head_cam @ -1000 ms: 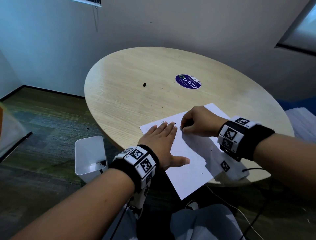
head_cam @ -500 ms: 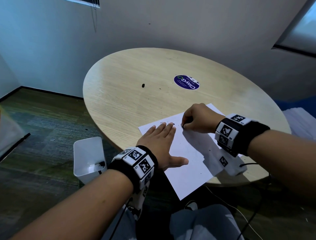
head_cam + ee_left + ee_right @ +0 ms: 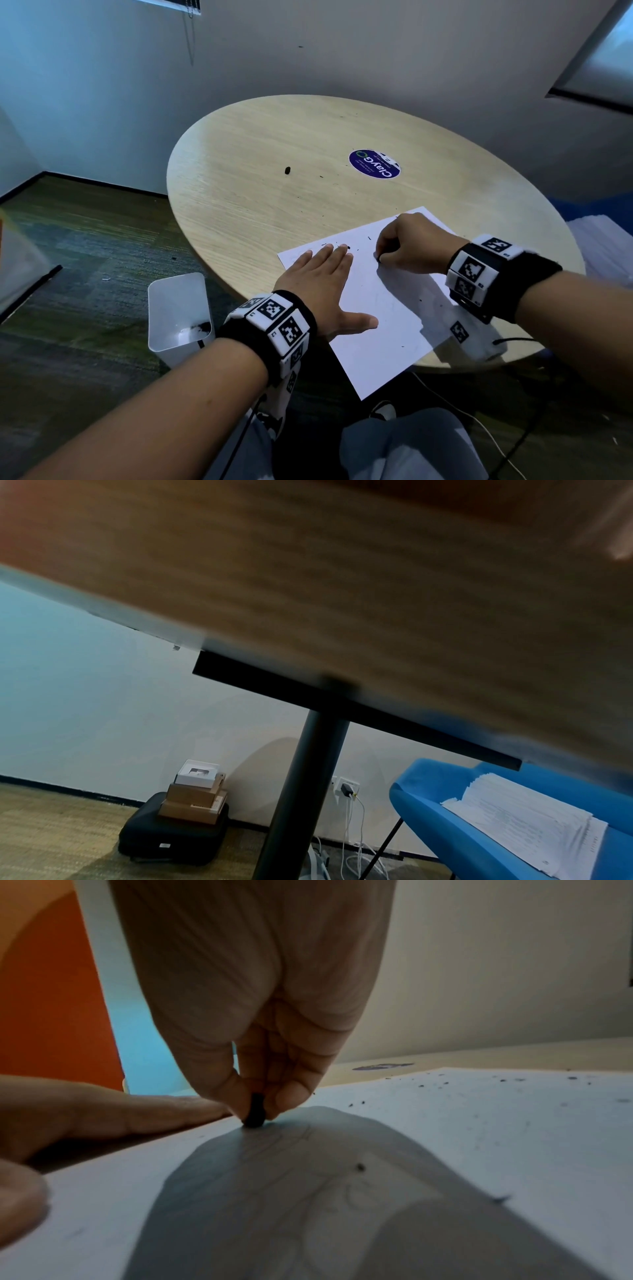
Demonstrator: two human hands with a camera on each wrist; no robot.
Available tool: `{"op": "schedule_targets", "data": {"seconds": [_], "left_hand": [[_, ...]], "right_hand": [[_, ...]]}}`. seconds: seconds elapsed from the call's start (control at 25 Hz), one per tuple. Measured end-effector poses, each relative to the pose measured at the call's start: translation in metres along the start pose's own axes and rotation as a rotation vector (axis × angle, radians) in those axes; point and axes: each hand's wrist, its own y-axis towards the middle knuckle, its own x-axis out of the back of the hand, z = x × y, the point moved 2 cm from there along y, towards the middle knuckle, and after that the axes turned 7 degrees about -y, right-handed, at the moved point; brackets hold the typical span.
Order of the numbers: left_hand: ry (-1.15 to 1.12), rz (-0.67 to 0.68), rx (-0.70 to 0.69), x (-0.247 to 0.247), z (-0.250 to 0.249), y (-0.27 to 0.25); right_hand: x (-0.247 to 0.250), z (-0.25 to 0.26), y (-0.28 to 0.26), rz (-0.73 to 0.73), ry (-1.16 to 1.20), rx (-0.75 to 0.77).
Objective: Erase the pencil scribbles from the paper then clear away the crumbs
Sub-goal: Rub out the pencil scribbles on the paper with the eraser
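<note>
Change: right hand [image 3: 409, 245] has shifted a little up the sheet and toward the person's right since a second ago; left hand [image 3: 322, 284] has stayed flat in its place.
Surface [image 3: 274, 178]: round top, pale wood-grain laminate, matte; the left wrist view shows its blurred underside on a dark round post with a flat black bracket.
Floor: dark carpet, green-grey streaks.
Chair [image 3: 479, 840]: blue, smooth moulded shell, under the far side of the surface; a thick stack of white printed sheets lies on its seat.
Paper [image 3: 387, 329]: white rectangular sheet, set at an angle at the near edge of the surface, its near corner overhanging; faint grey pencil lines [image 3: 329, 1185] show on it in the shadow of the right hand.
Bin [image 3: 178, 311]: white plastic, rounded-rectangle mouth, on the floor just beside the surface's left edge; a dark clump lies in its bottom.
Boxes [image 3: 195, 794]: cardboard and one white, stacked on a black case by the wall.
Left hand: palm down on the paper's left part, fingers straight and together, thumb spread, holding nothing.
Right hand: fingers curled, thumb and fingertips pinching the eraser.
Sticker [image 3: 374, 163]: round, dark blue, white lettering, flat on the surface.
Eraser [image 3: 255, 1110]: small, black, rounded nub, its lower end touching the paper.
Crumbs [image 3: 441, 1083]: dark specks and short curls scattered over the paper's far part; one larger black bit [image 3: 287, 170] lies apart on bare wood.
</note>
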Motion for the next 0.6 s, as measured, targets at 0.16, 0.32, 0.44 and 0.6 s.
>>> {"op": "schedule_targets", "data": {"seconds": [0.16, 0.32, 0.44, 0.6], "left_hand": [[0.006, 0.005, 0.000, 0.001, 0.001, 0.001], [0.010, 0.013, 0.007, 0.001, 0.000, 0.000], [0.006, 0.011, 0.006, 0.001, 0.000, 0.001], [0.006, 0.030, 0.011, 0.003, -0.002, 0.000]], "right_hand": [[-0.006, 0.011, -0.010, 0.064, 0.012, 0.069], [0.000, -0.003, -0.007, -0.003, 0.005, -0.043], [-0.008, 0.015, -0.017, 0.070, 0.047, 0.053], [-0.002, -0.001, -0.016, -0.005, 0.007, -0.045]]}}
